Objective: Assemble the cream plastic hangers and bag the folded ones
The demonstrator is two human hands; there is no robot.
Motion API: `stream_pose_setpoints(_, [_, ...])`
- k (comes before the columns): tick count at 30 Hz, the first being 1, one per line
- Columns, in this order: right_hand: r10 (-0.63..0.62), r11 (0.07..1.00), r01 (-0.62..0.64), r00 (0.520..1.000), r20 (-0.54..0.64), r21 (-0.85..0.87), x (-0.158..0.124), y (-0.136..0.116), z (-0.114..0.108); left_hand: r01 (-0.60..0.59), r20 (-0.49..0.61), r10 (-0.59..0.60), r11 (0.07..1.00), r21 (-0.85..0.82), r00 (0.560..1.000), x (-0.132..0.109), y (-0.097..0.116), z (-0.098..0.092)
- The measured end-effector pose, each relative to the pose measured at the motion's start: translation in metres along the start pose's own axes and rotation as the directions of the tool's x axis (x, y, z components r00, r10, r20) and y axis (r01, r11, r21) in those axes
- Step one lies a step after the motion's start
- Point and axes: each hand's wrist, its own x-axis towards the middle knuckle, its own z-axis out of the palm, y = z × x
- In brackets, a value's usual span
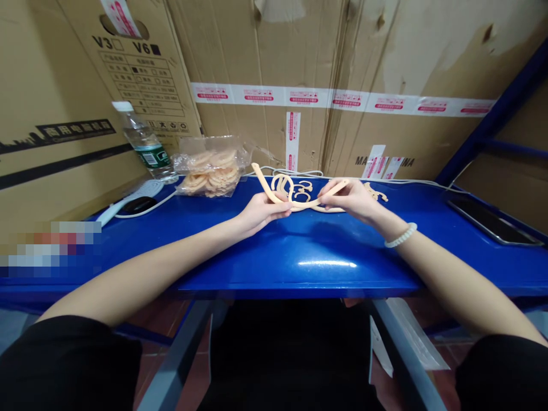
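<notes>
My left hand (pixel 262 213) is closed, pinching a peach-coloured curved strip (pixel 307 204) above the blue table. One end of this strip, or of a second piece lying against it, rises past my left fingers. My right hand (pixel 354 198) pinches the strip farther right, thumb and fingers pressed together, with an end showing above the knuckles. Whether it is one bent piece or two, I cannot tell. Just behind my hands lie curved peach pieces (pixel 303 197) and a looped one (pixel 279 181). More small pieces (pixel 377 192) show beyond my right hand.
A clear bag of peach rings (pixel 214 171) and a water bottle (pixel 148 145) stand at the back left. A black mouse (pixel 139 205) lies near a pale blue handled item (pixel 128 197). A phone (pixel 492 220) rests right. Cardboard (pixel 257 131) and a white cable (pixel 411 181) border the back.
</notes>
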Motion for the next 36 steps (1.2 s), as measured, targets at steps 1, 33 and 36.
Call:
stream_pose_setpoints(1, [-0.012,0.997,0.015,0.999,0.035,-0.073,0.001,-0.002,-0.010,-0.005,-0.008,0.005,1.000,-0.003,1.000,0.002,0.002,-0.003])
stream_pose_setpoints(33, [0.300,0.494,0.101,0.912,0.279,-0.863,0.010,0.003,-0.067,-0.521,0.507,0.124,0.268,0.810,0.853,0.033,0.032,-0.077])
stream_pose_setpoints(36, [0.295,0.496,0.077,0.922,0.251,-0.865,0.009,0.001,-0.072,-0.506,0.488,0.133,0.275,0.818,0.862,0.032,0.032,-0.075])
